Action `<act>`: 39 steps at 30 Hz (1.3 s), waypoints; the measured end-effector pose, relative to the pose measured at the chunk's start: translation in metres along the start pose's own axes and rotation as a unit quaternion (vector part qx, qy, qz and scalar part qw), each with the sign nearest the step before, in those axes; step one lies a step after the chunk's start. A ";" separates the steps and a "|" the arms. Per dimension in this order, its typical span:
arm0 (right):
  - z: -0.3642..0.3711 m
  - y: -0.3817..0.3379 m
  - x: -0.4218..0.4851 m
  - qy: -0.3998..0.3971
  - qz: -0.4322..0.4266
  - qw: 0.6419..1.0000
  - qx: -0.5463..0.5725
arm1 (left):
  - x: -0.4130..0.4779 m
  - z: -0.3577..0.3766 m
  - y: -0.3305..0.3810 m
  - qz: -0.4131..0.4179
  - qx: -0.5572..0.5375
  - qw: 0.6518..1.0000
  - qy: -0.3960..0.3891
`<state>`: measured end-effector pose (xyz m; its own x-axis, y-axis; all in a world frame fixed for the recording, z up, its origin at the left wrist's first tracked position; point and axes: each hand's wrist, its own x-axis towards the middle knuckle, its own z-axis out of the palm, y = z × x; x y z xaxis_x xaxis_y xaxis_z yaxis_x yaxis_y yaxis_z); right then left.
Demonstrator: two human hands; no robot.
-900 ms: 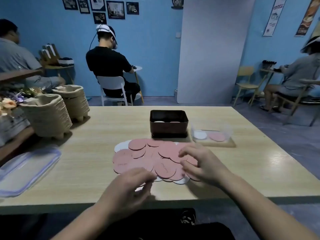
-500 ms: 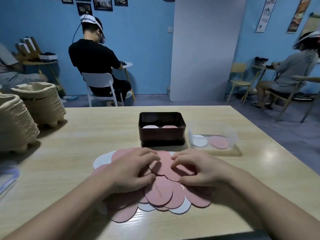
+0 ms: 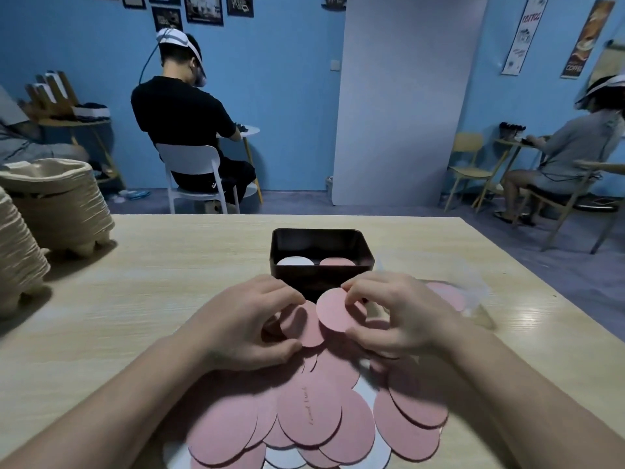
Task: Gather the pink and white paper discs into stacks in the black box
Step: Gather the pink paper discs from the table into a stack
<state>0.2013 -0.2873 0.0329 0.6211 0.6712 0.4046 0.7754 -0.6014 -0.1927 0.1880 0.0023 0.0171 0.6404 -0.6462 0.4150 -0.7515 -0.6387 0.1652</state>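
Two hands busy at frame centre: right hand (image 3: 402, 316) pinches a raised pink disc (image 3: 333, 309), left hand (image 3: 243, 326) grips a second disc (image 3: 301, 328), just below the black box (image 3: 321, 278). Suggest aligning edges before lowering onto the pink stack (image 3: 336, 262) inside.

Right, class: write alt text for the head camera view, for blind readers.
The right hand pinches a raised pink disc and the left hand grips a second disc, over a pile of pink and white discs on a table. Just behind stands a black box holding more.
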 end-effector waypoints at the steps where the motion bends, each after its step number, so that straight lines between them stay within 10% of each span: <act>1: 0.004 -0.001 0.001 0.009 0.000 1.000 0.001 | -0.003 0.001 -0.001 -0.007 0.000 1.000 0.009; 39: 0.034 -0.025 -0.004 0.049 -0.010 0.998 0.042 | -0.006 0.016 0.004 0.018 -0.161 0.980 0.113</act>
<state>0.1831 -0.2596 0.0056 0.5946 0.6346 0.4937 0.7967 -0.5476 -0.2556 0.1833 -0.0032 0.0008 0.5890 -0.5339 0.6067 -0.8069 -0.4294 0.4056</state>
